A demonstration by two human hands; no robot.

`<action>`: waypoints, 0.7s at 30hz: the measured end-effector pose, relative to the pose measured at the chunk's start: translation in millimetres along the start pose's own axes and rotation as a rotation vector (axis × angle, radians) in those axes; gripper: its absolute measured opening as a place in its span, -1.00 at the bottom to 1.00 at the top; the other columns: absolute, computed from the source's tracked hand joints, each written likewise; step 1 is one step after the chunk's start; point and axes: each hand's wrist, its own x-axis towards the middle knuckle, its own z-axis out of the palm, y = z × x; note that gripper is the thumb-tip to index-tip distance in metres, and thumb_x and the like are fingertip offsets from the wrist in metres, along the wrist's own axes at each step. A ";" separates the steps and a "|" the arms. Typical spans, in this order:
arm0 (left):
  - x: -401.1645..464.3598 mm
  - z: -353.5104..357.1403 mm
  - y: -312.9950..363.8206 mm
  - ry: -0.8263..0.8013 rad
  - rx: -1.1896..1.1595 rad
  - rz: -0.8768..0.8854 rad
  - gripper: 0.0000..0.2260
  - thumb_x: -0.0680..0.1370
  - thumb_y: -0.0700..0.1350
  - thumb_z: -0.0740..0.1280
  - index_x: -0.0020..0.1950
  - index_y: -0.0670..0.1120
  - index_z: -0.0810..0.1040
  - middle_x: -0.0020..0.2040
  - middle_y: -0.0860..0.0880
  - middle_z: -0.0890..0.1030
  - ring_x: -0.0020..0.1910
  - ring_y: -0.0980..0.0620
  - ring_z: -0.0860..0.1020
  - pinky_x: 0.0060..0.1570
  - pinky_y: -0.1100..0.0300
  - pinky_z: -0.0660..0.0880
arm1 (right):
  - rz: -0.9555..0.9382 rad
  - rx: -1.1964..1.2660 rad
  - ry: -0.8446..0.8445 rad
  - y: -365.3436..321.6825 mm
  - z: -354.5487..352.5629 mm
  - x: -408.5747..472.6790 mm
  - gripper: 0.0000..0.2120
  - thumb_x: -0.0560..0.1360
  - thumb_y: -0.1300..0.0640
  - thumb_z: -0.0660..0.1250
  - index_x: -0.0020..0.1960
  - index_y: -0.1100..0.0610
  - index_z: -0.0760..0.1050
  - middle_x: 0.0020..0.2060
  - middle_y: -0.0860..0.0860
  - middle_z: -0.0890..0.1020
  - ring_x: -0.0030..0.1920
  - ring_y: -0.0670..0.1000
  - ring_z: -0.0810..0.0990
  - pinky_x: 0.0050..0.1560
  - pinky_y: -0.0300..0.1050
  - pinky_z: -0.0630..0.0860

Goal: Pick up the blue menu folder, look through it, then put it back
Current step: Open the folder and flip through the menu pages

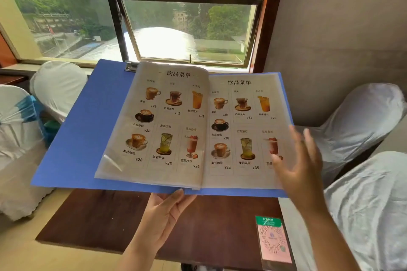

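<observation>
The folder [74, 138] is lying open above the table [99, 215], left hand [163, 211] pinching its near edge at the spine. Right hand [301, 160], fingers spread, is hovering by the right page [242, 125], nearer for flipping.

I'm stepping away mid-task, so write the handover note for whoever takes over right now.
Left hand: holds the blue menu folder from below at its near edge, by the spine.
Right hand: open, blurred, over the right page, gripping nothing.
Folder: open in the air above the dark wooden table, drinks pages showing; a QR code card lies on the table.
Done: picked up, opened.
Left: finish looking through, close it, put it back on the table.
</observation>
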 end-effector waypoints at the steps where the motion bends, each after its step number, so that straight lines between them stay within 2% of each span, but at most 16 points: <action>1: 1.0 -1.0 -0.1 0.006 -0.001 0.001 -0.52 0.40 -0.42 0.26 0.19 0.03 0.52 0.15 -0.14 0.64 0.12 -0.14 0.60 -0.11 0.07 0.62 | 0.164 0.132 -0.096 11.6 -10.2 4.3 -0.28 0.41 0.07 0.42 0.45 -0.05 0.14 0.41 0.14 0.30 0.39 0.19 0.29 0.20 0.17 0.42; 3: 3.8 -3.4 -0.7 0.004 -0.004 -0.003 -0.49 0.41 -0.42 0.24 0.25 0.03 0.47 0.17 -0.13 0.64 0.13 -0.13 0.60 -0.11 0.08 0.61 | 0.392 0.563 -0.348 28.9 -24.0 8.0 -0.20 0.28 -0.04 0.49 0.42 -0.06 0.19 0.25 0.10 0.52 0.20 0.15 0.55 -0.03 0.04 0.60; 5: 6.1 -5.0 -0.3 0.000 -0.006 -0.013 -0.49 0.40 -0.42 0.24 0.25 0.02 0.47 0.15 -0.12 0.64 0.12 -0.12 0.60 -0.11 0.08 0.62 | 0.421 0.787 -0.478 43.7 -29.6 8.2 -0.32 0.27 0.00 0.48 0.35 -0.02 0.34 0.09 0.12 0.65 0.05 0.12 0.65 -0.17 -0.01 0.65; 8: 8.2 -6.9 -2.0 0.000 -0.007 -0.019 -0.49 0.40 -0.42 0.24 0.23 0.04 0.49 0.16 -0.12 0.64 0.13 -0.12 0.60 -0.12 0.07 0.62 | 0.367 0.782 -0.449 48.9 -28.0 3.9 -0.50 0.34 0.14 0.39 0.24 -0.12 0.42 0.02 0.06 0.67 0.03 0.09 0.66 -0.21 -0.05 0.65; 10: 9.3 -8.9 -2.9 -0.011 0.005 -0.016 -0.50 0.40 -0.43 0.23 0.20 0.05 0.51 0.17 -0.12 0.64 0.14 -0.12 0.59 -0.11 0.07 0.62 | 0.347 0.742 -0.406 50.8 -25.7 2.0 -0.52 0.34 0.13 0.38 0.20 -0.20 0.42 -0.01 0.04 0.67 0.00 0.05 0.66 -0.22 -0.06 0.65; 15: 6.8 -9.7 -1.7 -0.015 0.102 0.009 -0.52 0.41 -0.39 0.26 0.20 0.06 0.51 0.19 -0.11 0.62 0.15 -0.12 0.59 -0.08 0.05 0.61 | 0.309 0.719 -0.365 51.5 -21.3 -1.8 -0.55 0.44 0.23 0.34 0.22 -0.16 0.39 -0.01 0.05 0.67 -0.04 0.03 0.67 -0.25 -0.10 0.64; 16: 5.6 -9.1 -0.8 -0.004 0.191 0.033 -0.53 0.43 -0.39 0.27 0.21 0.07 0.50 0.19 -0.09 0.62 0.14 -0.11 0.59 -0.07 0.06 0.61 | 0.293 0.711 -0.357 51.6 -19.7 -3.2 -0.57 0.44 0.23 0.33 0.21 -0.16 0.39 -0.02 0.04 0.68 -0.05 0.04 0.68 -0.25 -0.10 0.64; 19: 3.5 -5.4 3.1 -0.023 0.698 0.162 -0.50 0.52 -0.40 0.24 0.23 0.18 0.40 0.16 0.02 0.62 0.09 -0.04 0.62 -0.03 0.13 0.61 | 0.275 0.703 -0.328 53.8 -12.2 -7.5 -0.58 0.46 0.26 0.33 0.19 -0.15 0.39 -0.06 0.03 0.70 -0.07 0.07 0.69 -0.25 -0.07 0.65; 21: -0.7 -6.9 7.3 -0.042 0.786 0.156 -0.47 0.53 -0.44 0.20 0.22 0.19 0.32 0.22 0.00 0.54 0.04 0.00 0.64 -0.02 0.18 0.60 | 0.287 0.721 -0.334 54.3 -6.7 -10.4 -0.58 0.47 0.29 0.31 0.19 -0.13 0.39 -0.09 0.01 0.71 -0.10 0.09 0.70 -0.27 -0.07 0.65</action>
